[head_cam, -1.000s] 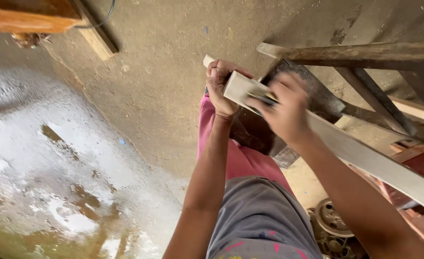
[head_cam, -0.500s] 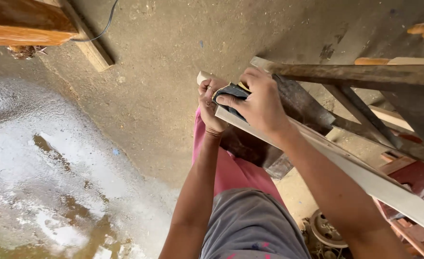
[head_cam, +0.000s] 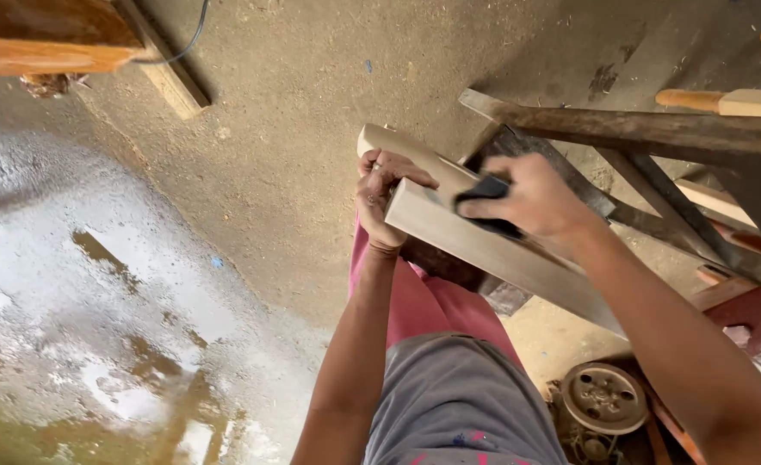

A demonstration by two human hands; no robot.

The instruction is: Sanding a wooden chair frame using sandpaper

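Note:
A long pale wooden plank [head_cam: 484, 250] runs from the middle of the view down to the right, resting on a dark wooden trestle [head_cam: 621, 129]. My left hand [head_cam: 382, 196] grips the plank's near end, fingers wrapped over its edge. My right hand [head_cam: 531, 200] presses a dark sanding block [head_cam: 484, 191] flat on the plank's top face, a little right of the left hand. A second pale board end [head_cam: 389, 142] shows just behind the left hand.
Dusty concrete floor with a wet patch [head_cam: 96, 327] at the left. Timber beams [head_cam: 45, 39] lie at the top left with a cable. A round metal pulley part [head_cam: 604, 398] sits on the floor at the lower right. My pink-and-grey clothed legs [head_cam: 449, 379] are below.
My right hand with the sanding block has slid along the plank toward the left end and back to the right. The left hand keeps its grip on the plank's end.

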